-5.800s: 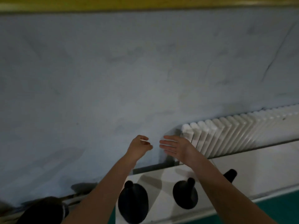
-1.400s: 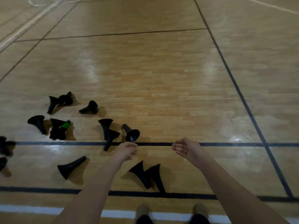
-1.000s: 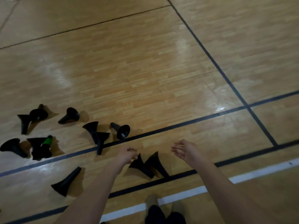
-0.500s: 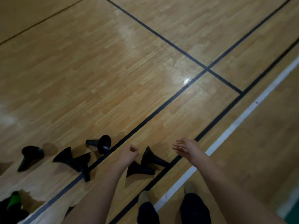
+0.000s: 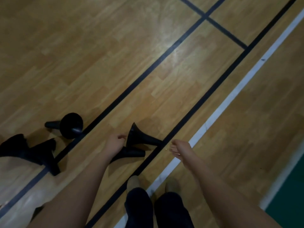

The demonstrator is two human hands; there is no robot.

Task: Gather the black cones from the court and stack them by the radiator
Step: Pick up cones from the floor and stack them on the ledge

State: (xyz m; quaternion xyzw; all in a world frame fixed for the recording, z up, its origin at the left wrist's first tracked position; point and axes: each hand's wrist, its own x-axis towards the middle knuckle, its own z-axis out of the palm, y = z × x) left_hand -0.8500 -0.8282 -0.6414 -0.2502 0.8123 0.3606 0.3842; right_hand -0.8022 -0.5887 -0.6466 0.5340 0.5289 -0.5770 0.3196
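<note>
Black cones lie tipped over on the wooden court floor. One cone (image 5: 141, 138) lies on its side just right of my left hand (image 5: 114, 144), its wide base toward the hand. A second cone (image 5: 130, 153) lies under and partly behind that hand. My left hand hangs with curled fingers and holds nothing. My right hand (image 5: 180, 149) is held out with fingers apart, empty, above the black floor line. Further left lie another cone (image 5: 69, 125) showing its round base, and two more cones (image 5: 35, 151) overlapping at the left edge.
Black court lines (image 5: 205, 94) and a white line (image 5: 230, 96) run diagonally across the floor. My shoes (image 5: 134, 181) and dark trouser legs are at the bottom middle. A green floor strip (image 5: 289, 198) shows at the lower right corner.
The view has swung right and down, so the cones appear closer and larger. Both hands stay empty, with the left hand now beside the nearest cone's base. The radiator is out of view.
</note>
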